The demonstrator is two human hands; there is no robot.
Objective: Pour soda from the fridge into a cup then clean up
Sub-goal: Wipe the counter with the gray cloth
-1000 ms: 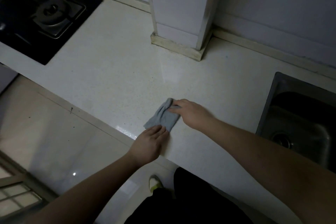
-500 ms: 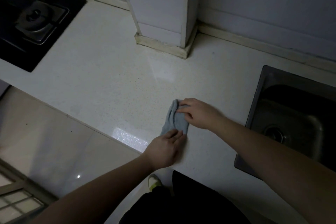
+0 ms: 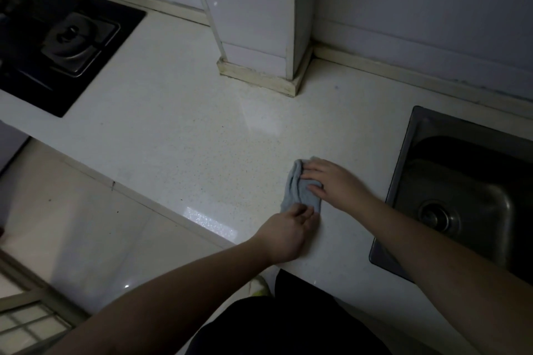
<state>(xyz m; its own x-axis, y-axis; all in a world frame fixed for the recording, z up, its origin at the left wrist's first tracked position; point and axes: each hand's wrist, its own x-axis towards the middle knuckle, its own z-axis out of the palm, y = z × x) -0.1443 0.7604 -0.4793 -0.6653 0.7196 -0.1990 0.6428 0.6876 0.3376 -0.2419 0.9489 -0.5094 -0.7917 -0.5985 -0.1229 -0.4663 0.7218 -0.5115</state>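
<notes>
Two hands meet on a crumpled grey cloth (image 3: 300,190) near the speckled counter (image 3: 173,135) front edge: left hand (image 3: 284,232) flat, fingertips touching it; right hand (image 3: 331,181) pressing with straight fingers. Broad bare stone lies leftward toward the black stove (image 3: 57,37); the steel sink (image 3: 461,196) sits just right.

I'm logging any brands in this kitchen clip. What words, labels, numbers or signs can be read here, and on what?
None can be read. The grey cloth under the right hand and left hand, the countertop, the stove and the sink show no print in this dim view.
</notes>
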